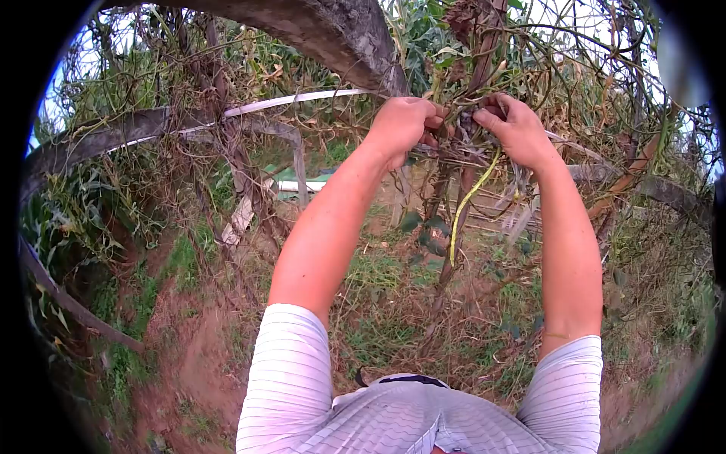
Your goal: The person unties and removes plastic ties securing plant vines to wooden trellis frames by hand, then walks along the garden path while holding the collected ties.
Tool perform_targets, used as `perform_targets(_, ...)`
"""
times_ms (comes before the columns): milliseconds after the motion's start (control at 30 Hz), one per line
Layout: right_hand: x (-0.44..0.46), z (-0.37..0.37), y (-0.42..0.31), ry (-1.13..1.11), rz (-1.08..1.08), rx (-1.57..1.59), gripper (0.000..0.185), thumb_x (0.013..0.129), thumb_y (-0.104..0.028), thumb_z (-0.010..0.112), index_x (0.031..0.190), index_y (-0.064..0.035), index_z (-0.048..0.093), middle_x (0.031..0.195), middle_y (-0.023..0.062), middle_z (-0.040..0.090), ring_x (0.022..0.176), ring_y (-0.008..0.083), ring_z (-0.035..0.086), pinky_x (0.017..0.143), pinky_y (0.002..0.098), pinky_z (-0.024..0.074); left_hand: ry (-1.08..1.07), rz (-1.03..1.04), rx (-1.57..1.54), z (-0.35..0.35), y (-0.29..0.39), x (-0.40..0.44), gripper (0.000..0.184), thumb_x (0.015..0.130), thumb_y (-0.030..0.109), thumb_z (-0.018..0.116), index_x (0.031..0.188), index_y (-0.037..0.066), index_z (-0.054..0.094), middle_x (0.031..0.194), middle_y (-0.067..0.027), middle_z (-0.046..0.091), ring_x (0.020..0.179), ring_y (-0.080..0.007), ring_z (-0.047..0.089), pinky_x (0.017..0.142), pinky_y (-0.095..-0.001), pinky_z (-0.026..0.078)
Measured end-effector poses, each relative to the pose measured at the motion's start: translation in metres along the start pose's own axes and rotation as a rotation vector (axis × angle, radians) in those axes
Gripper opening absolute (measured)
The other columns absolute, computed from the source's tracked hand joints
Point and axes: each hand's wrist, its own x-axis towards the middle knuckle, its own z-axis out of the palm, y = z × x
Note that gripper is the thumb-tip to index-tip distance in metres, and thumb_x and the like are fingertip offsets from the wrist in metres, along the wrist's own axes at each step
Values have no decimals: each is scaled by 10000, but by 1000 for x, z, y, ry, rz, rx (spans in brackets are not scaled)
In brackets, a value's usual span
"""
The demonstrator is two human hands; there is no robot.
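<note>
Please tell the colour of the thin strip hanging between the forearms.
The strip is yellow; head view.

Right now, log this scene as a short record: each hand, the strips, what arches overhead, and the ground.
Left hand: fingers at the tangled stems; what they pinch is unclear
Right hand: thumb and fingers bent at the same tangle; grip unclear
Yellow strip: hangs below the hands, nearer the right
White strip: stretches leftward beyond the left hand
Overhead: thick curved beam, upper left
Ground: brown soil with green patches
</note>
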Motion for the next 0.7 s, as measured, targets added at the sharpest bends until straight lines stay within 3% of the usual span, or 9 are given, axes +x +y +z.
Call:
perform_targets(100, 1, 4, 8, 31, -22, -6, 484, 891, -350, 685, 1204, 14, 619, 1081, 162, 694, 1003, 265, 654, 911, 364, 481, 2, 119, 159, 7, -4, 0, 223, 903, 61, 588, 1083, -57, 648, 989, -123, 683, 804, -183, 690, 668, -310, 525)
perform_targets(267, 7, 8, 23, 39, -13, 24, 498, 885, -356, 687, 1189, 33, 618, 1061, 174, 695, 975, 272, 661, 899, 365, 485, 30, 307, 242, 11, -18, 6, 233, 923, 98, 598, 1105, -31, 661, 809, -58, 691, 696, -97, 643, 566, -248, 488)
perform_targets(467, 3, 3, 9, 10, -6, 28, 469, 882, -330, 685, 1163, 41, 625, 1045, 169, 698, 966, 257, 661, 890, 353, 482, 67, 266, 393, 11, -5, -1, 208, 921, 125, 629, 1096, 31, 690, 763, -19, 674, 632, -65, 577, 563, -242, 461)
perform_targets(567, 2, 2, 4, 18, 40, 14, 460, 882, -318, 687, 1157, 45, 626, 1040, 165, 699, 963, 254, 661, 883, 346, 484, 34, 345, 608, 13, -3, 2, 226, 918, 118, 635, 1119, 26, 684, 758, 3, 669, 613, -64, 533, 584, -252, 457)
perform_targets(633, -1, 2, -3, 56, 48, -2, 445, 885, -306, 686, 1148, 48, 628, 1018, 167, 701, 944, 251, 662, 868, 352, 489, 32, 400, 570, 19, 0, 2, 276, 930, 123, 604, 1174, 15, 670, 739, -2, 665, 613, -95, 530, 604, -269, 457)
perform_targets(700, -3, -2, -8, 13, 58, -49, 435, 889, -295, 686, 1144, 52, 628, 999, 168, 703, 921, 247, 663, 849, 355, 492, 87, 476, 911, 25, 7, -1, 347, 946, 129, 553, 1272, 31, 626, 755, -38, 672, 645, -134, 600, 620, -303, 482)
